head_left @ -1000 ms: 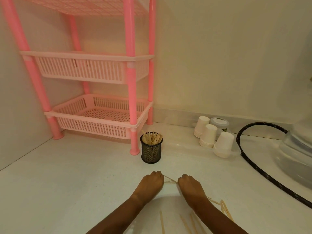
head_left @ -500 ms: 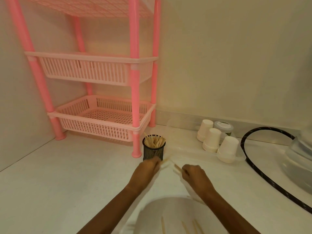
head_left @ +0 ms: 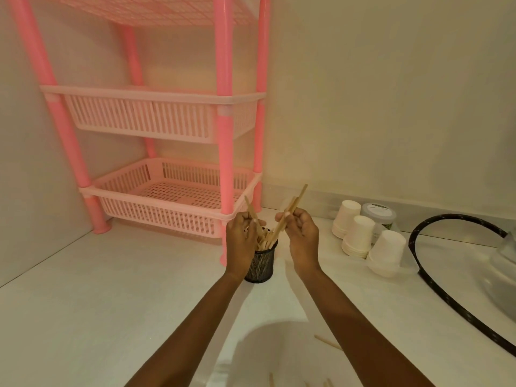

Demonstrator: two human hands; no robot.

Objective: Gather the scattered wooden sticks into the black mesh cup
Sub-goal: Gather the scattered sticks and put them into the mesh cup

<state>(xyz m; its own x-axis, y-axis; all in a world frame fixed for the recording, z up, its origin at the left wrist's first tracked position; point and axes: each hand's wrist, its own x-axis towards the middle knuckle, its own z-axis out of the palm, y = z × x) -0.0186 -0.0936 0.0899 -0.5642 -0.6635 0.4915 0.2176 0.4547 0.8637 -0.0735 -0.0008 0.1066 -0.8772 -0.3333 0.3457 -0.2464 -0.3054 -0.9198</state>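
Note:
The black mesh cup [head_left: 262, 265] stands on the white counter with several wooden sticks upright inside it. My left hand [head_left: 242, 241] hovers over the cup's left rim, pinching a wooden stick [head_left: 250, 210] that points up. My right hand [head_left: 301, 233] is just right of the cup and grips a few sticks [head_left: 293, 206] slanted down into the cup's mouth. Loose sticks [head_left: 326, 341] lie on the counter near me, more at the bottom edge, partly hidden by my arms.
A pink two-tier basket rack [head_left: 173, 208] stands behind the cup, one leg close to it. Stacks of white paper cups [head_left: 360, 236] and a lidded jar [head_left: 378, 213] sit to the right. A black hose [head_left: 435, 286] loops past a clear container [head_left: 504, 258].
Both hands lifted off the counter with sticks and moved forward to the cup. The sticks now point upward over the cup's mouth.

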